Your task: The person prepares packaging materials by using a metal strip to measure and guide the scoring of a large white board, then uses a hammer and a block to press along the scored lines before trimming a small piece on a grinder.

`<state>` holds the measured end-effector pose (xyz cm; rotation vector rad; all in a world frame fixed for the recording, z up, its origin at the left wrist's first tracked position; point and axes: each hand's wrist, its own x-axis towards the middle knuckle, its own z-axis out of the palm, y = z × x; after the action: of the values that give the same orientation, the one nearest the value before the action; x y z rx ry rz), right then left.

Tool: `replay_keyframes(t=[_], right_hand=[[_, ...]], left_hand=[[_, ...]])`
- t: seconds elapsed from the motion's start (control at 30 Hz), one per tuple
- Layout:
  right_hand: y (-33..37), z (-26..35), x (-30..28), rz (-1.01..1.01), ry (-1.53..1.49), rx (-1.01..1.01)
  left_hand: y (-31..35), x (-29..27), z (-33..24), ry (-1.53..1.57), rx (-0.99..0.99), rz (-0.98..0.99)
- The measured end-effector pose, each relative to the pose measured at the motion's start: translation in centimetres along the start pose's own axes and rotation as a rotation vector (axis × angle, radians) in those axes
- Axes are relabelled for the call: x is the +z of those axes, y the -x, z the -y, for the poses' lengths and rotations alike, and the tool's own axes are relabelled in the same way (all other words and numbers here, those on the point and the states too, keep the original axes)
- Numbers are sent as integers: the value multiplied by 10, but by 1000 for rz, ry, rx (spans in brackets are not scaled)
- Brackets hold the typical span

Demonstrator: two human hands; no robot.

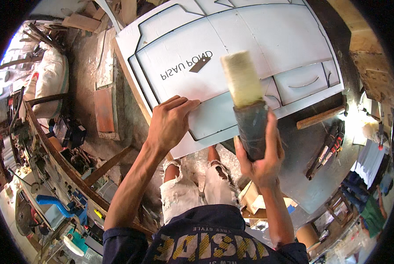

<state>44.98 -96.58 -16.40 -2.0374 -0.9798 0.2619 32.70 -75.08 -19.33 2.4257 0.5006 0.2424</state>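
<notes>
A large white board (170, 48) with black outlines, dark lettering and a small dark diamond shape lies before me. My left hand (171, 119) rests near its near left part, with the fingers curled and the thumb and fingertips pressed together. Whatever those fingertips hold, if anything, is too small to make out. Over the board's near side, my right hand (264, 163) grips a tool (251, 127) with a dark grey handle and a wide pale-yellow end. That end points away from me and is smeared by motion, so I cannot tell whether it touches the board.
Right of the board, a wooden stick (321, 117) and several hand tools (327, 149) lie on a dark surface. White sacks (51, 83) stand at far left, and a blue tool (56, 204) lies among clutter at lower left. Another person (373, 215) is at lower right.
</notes>
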Motion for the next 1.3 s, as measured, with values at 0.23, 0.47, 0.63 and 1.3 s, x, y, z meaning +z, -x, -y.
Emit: replay_keyframes(t=[0.23,0.47,0.63,1.3], right_hand=[[10,4,-2,29,-32,-16],[19,4,15,79,0,-3],[22,13,22,208,57,134],[43,45,52,350,-4,121]], left_hand=[[2,0,-4,-48,11,9],[4,0,-1,-12,16,19],[4,-2,1,70,-51,15],[148,29,-8,538,-964,-231]])
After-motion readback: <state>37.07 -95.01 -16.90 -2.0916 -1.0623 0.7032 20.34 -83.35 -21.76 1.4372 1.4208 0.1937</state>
